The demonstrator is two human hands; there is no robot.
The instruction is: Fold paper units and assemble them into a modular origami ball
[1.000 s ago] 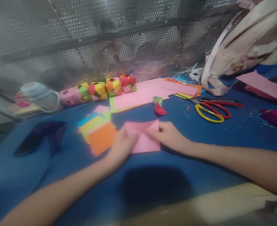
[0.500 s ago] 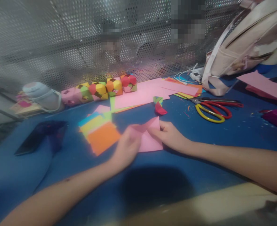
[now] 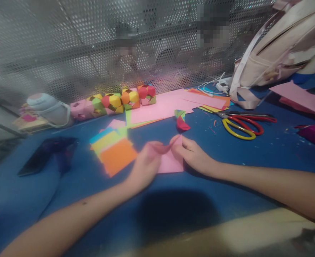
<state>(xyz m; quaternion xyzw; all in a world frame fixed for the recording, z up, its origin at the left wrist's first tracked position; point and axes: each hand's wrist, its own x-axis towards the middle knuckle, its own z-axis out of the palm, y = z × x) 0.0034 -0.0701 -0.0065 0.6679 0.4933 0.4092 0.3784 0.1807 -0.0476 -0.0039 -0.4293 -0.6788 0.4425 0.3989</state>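
Observation:
A square sheet of pink paper (image 3: 172, 162) is held between my hands just above the blue table, its far edge bent up and curling towards me. My left hand (image 3: 146, 162) grips the left side, fingers closed and slightly blurred. At the right corner, my right hand (image 3: 193, 153) pinches the sheet between thumb and fingers. Just beyond the paper lies a small folded red and green paper piece (image 3: 182, 123). To the left of my left hand is a fanned stack of coloured paper squares (image 3: 118, 155), orange on top.
Behind stand several folded paper balls (image 3: 111, 103) in a row, beside large pink sheets (image 3: 159, 105). Scissors (image 3: 239, 126) with yellow and red handles lie right. A light backpack (image 3: 275, 53) leans on the perforated metal screen (image 3: 93, 46). A bottle (image 3: 49, 109) and phone (image 3: 36, 159) are left.
The pink paper's far edge has bent further, now sagging in a curve between my hands. My right fingers have shifted up along its corner. The other things stay put.

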